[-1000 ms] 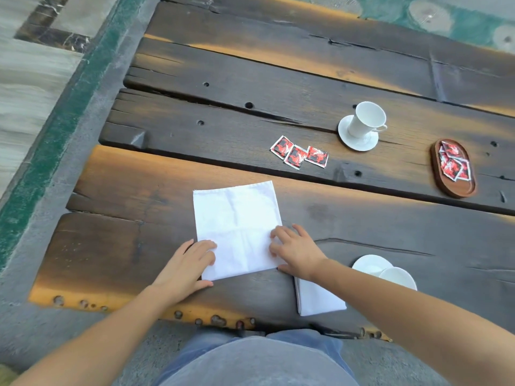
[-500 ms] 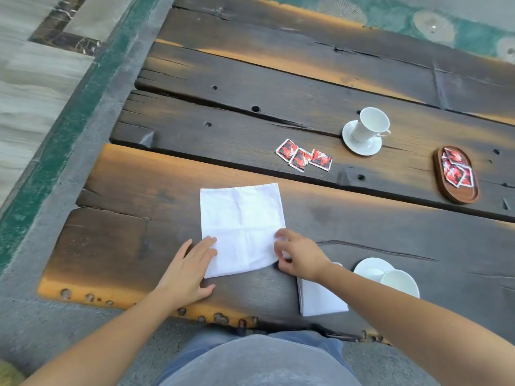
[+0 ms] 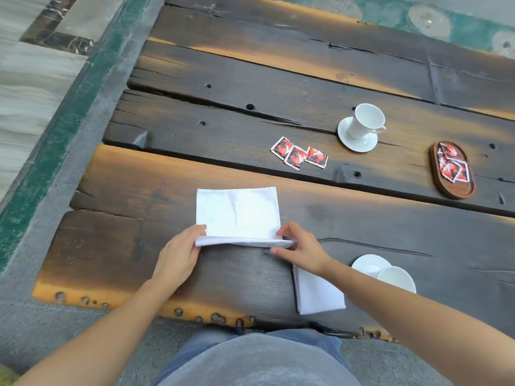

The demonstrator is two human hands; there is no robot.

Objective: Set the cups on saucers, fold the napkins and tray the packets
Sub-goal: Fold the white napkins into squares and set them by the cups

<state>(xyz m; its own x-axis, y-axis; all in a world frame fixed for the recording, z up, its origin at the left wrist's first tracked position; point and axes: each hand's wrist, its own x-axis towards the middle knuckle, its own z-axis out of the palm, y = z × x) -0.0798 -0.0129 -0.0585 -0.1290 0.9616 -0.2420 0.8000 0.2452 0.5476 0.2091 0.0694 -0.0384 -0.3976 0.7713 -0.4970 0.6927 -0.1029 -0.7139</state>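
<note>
One folded napkin (image 3: 317, 295) lies at the table's (image 3: 376, 218) near edge under your right forearm, with the near cup (image 3: 398, 277) and near saucer (image 3: 366, 263) just beside it. Beyond, your left hand (image 3: 178, 252) and right hand (image 3: 299, 247) each pinch a near corner of the open napkin (image 3: 237, 211), its near edge raised off the wood. Farther out lie three loose packets (image 3: 298, 155). The far cup (image 3: 365, 121) stands on the far saucer (image 3: 359, 144), and the tray (image 3: 452, 190) holds more packets (image 3: 451, 167).

I hold the white cloth napkin (image 3: 237, 213) mid-frame, its near edge pinched up by my left hand (image 3: 181, 252) and right hand (image 3: 301, 246). A folded white napkin (image 3: 317, 296) lies lower right. Three red packets (image 3: 298, 156) lie loose above, and more packets sit in the oval wooden tray (image 3: 452, 192). A white cup (image 3: 365, 121) stands on a white saucer (image 3: 359, 144), upper right.
</note>
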